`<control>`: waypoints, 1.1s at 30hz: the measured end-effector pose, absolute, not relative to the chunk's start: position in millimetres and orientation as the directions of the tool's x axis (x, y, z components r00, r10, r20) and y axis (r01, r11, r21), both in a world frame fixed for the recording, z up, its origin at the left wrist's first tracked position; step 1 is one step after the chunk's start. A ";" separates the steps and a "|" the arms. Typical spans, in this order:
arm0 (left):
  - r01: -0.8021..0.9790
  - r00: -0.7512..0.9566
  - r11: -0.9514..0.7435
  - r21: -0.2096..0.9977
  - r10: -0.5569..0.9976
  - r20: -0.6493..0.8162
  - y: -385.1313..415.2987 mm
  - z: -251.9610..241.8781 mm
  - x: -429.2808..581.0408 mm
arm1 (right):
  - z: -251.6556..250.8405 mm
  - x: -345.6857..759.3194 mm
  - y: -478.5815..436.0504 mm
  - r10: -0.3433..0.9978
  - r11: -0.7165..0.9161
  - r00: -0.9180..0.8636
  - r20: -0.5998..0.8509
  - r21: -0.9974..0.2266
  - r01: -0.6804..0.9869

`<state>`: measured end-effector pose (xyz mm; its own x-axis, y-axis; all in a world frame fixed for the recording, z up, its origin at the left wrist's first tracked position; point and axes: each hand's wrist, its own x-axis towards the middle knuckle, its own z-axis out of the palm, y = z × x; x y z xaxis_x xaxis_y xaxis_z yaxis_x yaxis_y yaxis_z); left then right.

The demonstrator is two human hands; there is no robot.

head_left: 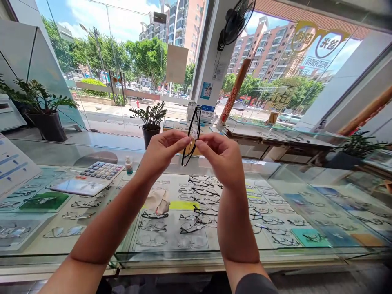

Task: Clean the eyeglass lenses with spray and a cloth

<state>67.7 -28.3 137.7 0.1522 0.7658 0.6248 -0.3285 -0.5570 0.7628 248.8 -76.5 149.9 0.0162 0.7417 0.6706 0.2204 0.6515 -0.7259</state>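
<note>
Both my hands are raised above a glass display counter (275, 179). They hold a pair of black-framed glasses (193, 130) upright and edge-on between them. My left hand (162, 153) pinches the frame from the left with thumb and fingers. My right hand (222, 157) pinches it from the right, fingers curled. A small tag seems to hang on the frame, near my fingertips. A crumpled beige cloth (159, 201) lies on the glass below my left wrist.
Rows of glasses (202, 204) fill trays under the counter glass. A calculator (92, 179) and a small dropper bottle (129, 165) sit at the left. Potted plants (150, 122) stand behind. A wall fan (235, 20) hangs on the pillar before big street windows.
</note>
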 end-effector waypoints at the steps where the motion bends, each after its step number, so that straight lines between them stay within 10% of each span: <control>1: -0.331 0.161 -0.549 0.767 0.769 0.619 -28.5 136.5 69.4 | 149.2 251.2 -76.8 0.745 0.647 0.016 0.667 -0.728 0.224; 33: -0.202 0.278 -0.587 0.784 0.733 0.621 -25.3 140.0 57.1 | 152.2 255.0 -82.2 0.785 0.599 -0.035 0.618 -0.745 0.294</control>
